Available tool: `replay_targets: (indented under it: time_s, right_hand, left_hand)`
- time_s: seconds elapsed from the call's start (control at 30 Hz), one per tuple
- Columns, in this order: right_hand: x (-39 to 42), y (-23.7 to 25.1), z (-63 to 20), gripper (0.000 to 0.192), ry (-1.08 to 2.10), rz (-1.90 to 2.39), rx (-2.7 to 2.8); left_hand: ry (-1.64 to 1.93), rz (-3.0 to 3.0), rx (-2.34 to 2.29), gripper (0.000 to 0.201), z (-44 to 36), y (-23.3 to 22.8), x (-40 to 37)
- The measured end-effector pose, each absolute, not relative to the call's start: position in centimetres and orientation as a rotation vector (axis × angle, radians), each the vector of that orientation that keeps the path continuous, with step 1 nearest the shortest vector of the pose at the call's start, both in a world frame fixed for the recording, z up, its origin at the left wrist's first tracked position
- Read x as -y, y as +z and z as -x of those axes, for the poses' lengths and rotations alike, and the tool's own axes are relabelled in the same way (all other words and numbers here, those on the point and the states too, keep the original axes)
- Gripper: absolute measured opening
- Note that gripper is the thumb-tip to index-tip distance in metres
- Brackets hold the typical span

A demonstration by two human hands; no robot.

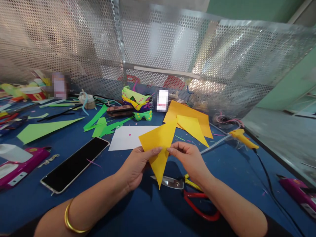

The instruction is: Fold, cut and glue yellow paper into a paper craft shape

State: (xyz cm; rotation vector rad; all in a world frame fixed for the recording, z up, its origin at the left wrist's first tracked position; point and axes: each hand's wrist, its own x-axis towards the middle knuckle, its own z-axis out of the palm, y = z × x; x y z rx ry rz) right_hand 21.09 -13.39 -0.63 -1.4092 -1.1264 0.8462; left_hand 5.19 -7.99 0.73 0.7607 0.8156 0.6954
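Observation:
A pointed piece of yellow paper (158, 138) is held up in front of me above the blue table. My left hand (138, 164) grips it from the left, thumb on the near face and the other fingers behind. At its right edge, my right hand (189, 156) pinches the paper between thumb and fingers. Scissors (172, 182) with red and yellow handles lie below, partly hidden by the paper and my right hand. Behind the held piece are another yellow paper piece (194, 126) and a larger orange-yellow sheet (207, 123).
A phone (76, 164) lies at left near a purple-and-white device (24, 164). White paper (133, 135), green scraps (101, 126) and paper glasses (135, 98) are farther back. A yellow glue gun (244, 138) trails its cord at right. A perforated metal screen (158, 42) borders the back.

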Motion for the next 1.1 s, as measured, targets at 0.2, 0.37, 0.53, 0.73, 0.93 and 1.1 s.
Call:
replay_targets:
  time_s: [0.2, 0.37, 0.53, 0.73, 0.93, 1.1]
  right_hand:
    - [13.6, 1.2, -23.0, 0.020, 0.761, 1.488, 1.382]
    - [14.0, 1.8, -22.4, 0.022, 0.693, 1.572, 1.633]
    - [14.1, 1.3, -21.9, 0.023, 0.771, 1.542, 1.587]
    - [14.0, 0.7, -21.5, 0.025, 0.612, 1.563, 1.640]
    - [13.6, 0.9, -22.7, 0.022, 0.590, 1.539, 1.483]
    - [14.7, 2.9, -24.9, 0.039, 0.515, 1.591, 1.657]
  left_hand:
    - [0.678, -0.804, -0.773, 0.037, -3.7, 2.6, 5.9]
    - [0.435, -1.105, -0.781, 0.021, -3.3, 3.3, 5.3]
    - [0.322, -1.136, -0.818, 0.010, -3.4, 3.1, 5.9]
    - [0.377, -1.066, -0.842, 0.017, -3.6, 2.2, 6.1]
    - [0.467, -1.090, -0.881, 0.015, -3.7, 1.8, 5.9]
    - [0.584, -1.036, -0.913, 0.017, -3.2, 2.6, 5.1]
